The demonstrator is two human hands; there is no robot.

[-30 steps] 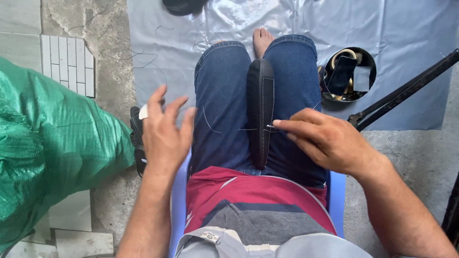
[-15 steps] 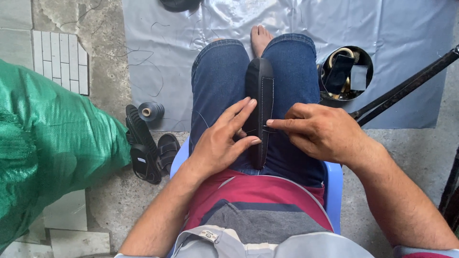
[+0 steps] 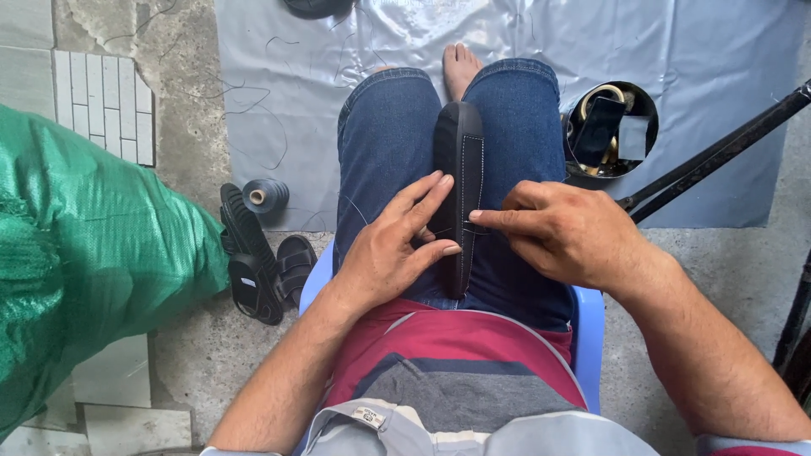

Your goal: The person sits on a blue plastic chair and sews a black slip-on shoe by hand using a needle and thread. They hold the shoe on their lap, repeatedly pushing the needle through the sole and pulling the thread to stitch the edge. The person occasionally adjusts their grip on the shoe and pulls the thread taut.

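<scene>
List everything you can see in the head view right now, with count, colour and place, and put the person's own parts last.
shoe sole: 1, black with pale stitching along its edge, clamped upright between the knees
thread spool: 1, grey-blue, on the floor left of the legs
sandals: a pair, black, on the floor beside the stool
sack: 1, green woven, far left
plastic sheet: 1, pale grey, under the feet
round tin: 1, dark, holding small tools, right of the knee
rods: 2, black, upper right
stool: 1, blue, under the person
left hand: steadies the sole's left side
right hand: pinches a needle at the sole's right edge
</scene>
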